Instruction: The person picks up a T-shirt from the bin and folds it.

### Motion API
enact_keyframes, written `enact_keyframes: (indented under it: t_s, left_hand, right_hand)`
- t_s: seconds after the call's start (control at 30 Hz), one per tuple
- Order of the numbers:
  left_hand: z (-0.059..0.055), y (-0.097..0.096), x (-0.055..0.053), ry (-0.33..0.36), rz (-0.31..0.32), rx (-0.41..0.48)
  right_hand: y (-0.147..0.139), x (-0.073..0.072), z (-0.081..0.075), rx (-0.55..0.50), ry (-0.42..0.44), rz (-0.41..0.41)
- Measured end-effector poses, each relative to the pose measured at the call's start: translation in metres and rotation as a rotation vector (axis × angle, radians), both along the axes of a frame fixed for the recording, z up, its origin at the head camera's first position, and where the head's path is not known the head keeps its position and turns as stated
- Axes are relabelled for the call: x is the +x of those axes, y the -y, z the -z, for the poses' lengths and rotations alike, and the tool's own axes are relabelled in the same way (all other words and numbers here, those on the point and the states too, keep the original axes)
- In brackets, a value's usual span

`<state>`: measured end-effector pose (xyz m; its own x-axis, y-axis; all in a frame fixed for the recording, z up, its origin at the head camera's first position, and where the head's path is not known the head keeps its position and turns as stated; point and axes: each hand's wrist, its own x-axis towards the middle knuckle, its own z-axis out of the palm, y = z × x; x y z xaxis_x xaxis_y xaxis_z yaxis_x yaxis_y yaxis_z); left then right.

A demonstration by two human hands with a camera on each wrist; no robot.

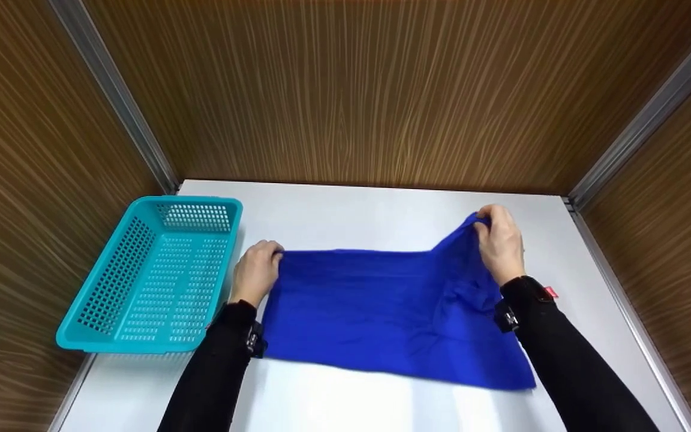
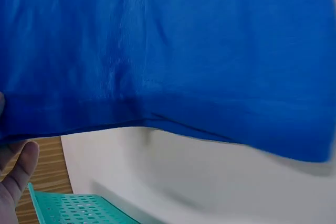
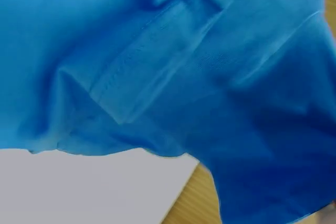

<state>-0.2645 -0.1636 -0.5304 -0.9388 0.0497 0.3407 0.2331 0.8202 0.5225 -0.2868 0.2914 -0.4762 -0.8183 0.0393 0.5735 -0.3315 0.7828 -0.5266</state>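
A blue T-shirt (image 1: pixel 351 306) lies lengthwise across the white table, its left part flat and its right part raised and creased. At the far left corner, my left hand (image 1: pixel 257 270) pinches the shirt's edge. My right hand (image 1: pixel 501 240) grips the far right corner between thumb and fingers and holds it up off the table. In the right wrist view a short sleeve (image 3: pixel 157 61) with a stitched hem lies folded over the body. The left wrist view shows the shirt's straight hem (image 2: pixel 105 114), with part of my left hand (image 2: pixel 16 177) at its edge.
A turquoise plastic basket (image 1: pixel 135 347) with perforated walls stands to the left, close beside my left hand. Wood-grain panels (image 1: pixel 345 90) enclose the white table (image 1: pixel 345 216) at the back and both sides.
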Motion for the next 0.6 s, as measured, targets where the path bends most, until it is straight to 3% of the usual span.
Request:
enact_keyframes:
  t_s: [0.17,0.33,0.6]
  left_hand:
    - [0.002,0.006,0.005,0.014,0.067,-0.028]
    - [0.007,0.012,0.015,-0.006,0.178,-0.082]
    - [0.019,0.017,0.025,-0.095,0.315,-0.189]
  right_hand:
    - [-0.001,0.016,0.006,0.17,-0.101,-0.17]
    - [-0.01,0.036,0.02,0.298,-0.16,-0.312]
    - [-0.023,0.066,0.042,0.29,-0.121,-0.431]
